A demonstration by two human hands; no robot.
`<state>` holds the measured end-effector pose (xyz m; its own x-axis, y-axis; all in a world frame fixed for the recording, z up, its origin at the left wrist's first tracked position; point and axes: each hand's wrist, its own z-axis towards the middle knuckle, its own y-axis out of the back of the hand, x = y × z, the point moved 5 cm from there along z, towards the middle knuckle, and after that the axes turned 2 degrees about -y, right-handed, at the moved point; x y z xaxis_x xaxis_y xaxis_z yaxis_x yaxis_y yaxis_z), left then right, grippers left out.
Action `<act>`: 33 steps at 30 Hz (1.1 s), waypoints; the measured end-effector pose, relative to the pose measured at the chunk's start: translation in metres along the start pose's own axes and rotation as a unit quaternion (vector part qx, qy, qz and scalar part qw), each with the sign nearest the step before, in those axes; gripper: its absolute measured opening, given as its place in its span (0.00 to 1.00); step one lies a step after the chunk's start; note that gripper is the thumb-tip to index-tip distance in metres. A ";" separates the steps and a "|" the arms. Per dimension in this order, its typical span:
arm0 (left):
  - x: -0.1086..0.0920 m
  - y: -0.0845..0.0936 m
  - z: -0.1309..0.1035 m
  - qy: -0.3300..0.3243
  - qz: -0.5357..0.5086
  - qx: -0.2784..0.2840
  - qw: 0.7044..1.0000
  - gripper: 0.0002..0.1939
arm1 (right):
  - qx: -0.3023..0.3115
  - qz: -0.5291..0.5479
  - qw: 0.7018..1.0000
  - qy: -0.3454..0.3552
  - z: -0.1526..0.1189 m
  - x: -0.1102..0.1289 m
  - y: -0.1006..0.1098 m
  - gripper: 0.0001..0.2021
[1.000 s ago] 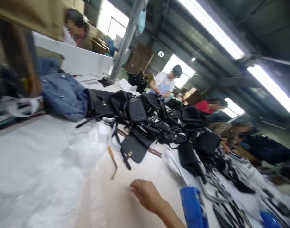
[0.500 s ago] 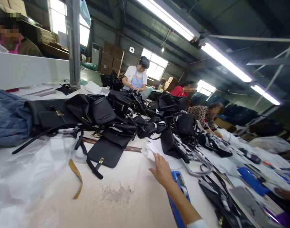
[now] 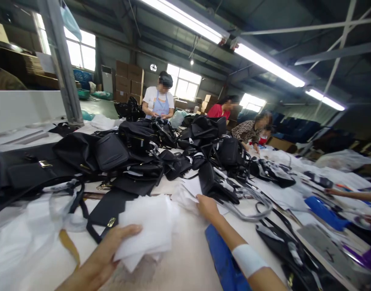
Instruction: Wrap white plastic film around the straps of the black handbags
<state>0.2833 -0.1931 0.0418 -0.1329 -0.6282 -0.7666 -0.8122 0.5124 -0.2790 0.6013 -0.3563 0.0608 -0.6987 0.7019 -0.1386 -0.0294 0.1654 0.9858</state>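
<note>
Strip lights (image 3: 185, 20) and a grey post (image 3: 62, 64) stand out in the workshop behind a pale table (image 3: 185, 262) heaped with black bags (image 3: 139, 141). Above the near part of the tabletop, the left hand (image 3: 108, 250) clamps a stack of white sheets (image 3: 151, 226), thumb on top and fingers underneath. The stack is loosely fanned, one corner pointing down toward the wearer; its long axis is hard to tell, as the edges are uneven. The right hand (image 3: 208, 208) has its fingertips bent at the edge of a second paper pile (image 3: 193, 190); whether they pinch it cannot be told. A black bag (image 3: 215, 184) borders that pile, a gold-clasped flap (image 3: 108, 212) lies partly behind the stack, and a blue object (image 3: 223, 256) sits below the right forearm
</note>
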 end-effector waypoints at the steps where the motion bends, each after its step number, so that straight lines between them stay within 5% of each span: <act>1: 0.007 -0.016 0.007 0.010 -0.005 0.026 1.000 0.16 | 0.001 0.000 1.000 0.004 0.001 -0.002 0.000 0.16; 5: 0.042 -0.050 0.038 0.040 -0.013 0.040 0.998 0.16 | -0.002 -0.011 1.000 0.026 0.000 0.006 -0.009 0.32; 10: 0.070 -0.035 0.057 0.085 -0.010 -0.004 0.996 0.16 | -0.028 -0.041 0.999 0.016 0.002 0.031 -0.034 0.50; 16: 0.070 -0.036 0.063 0.041 0.034 -0.009 0.999 0.15 | -0.031 -0.062 0.997 0.013 0.016 0.036 -0.042 0.30; 23: 0.066 -0.053 0.082 0.053 0.041 -0.004 0.998 0.19 | -0.031 -0.041 0.999 0.003 0.028 0.025 -0.026 0.26; 33: 0.076 -0.119 0.120 0.056 0.015 0.033 0.998 0.21 | -0.035 0.011 0.999 -0.011 0.033 -0.010 0.002 0.17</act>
<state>0.4380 -0.2313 -0.0526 -0.2228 -0.6720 -0.7063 -0.7678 0.5674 -0.2976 0.6318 -0.3404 0.0614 -0.6832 0.7207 -0.1175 -0.0637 0.1015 0.9928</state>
